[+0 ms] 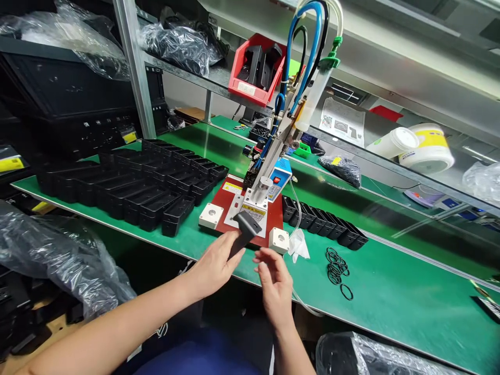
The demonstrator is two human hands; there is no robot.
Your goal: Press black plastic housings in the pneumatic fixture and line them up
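My left hand [214, 264] is closed around a long black plastic housing [247, 229], held tilted in front of the press at the bench's front edge. Just to its right, my right hand [276, 287] has its fingers loosely curled and the thumb apart, with nothing visible between them. Behind the housing stands a bench press [269, 166] with a clear syringe barrel and blue air hoses, mounted on a red-brown base [222, 200]. White button boxes [211, 215] sit at the base's front corners, and the right one [279, 240] is close to my right fingertips.
Rows of black trays [154, 200] fill the bench's left side. Right of the press are a row of black housings [324, 221], a white tissue [299, 246] and several black rubber rings [336, 266]. A red bin [250, 92] and white tubs [425, 148] stand on the shelf above.
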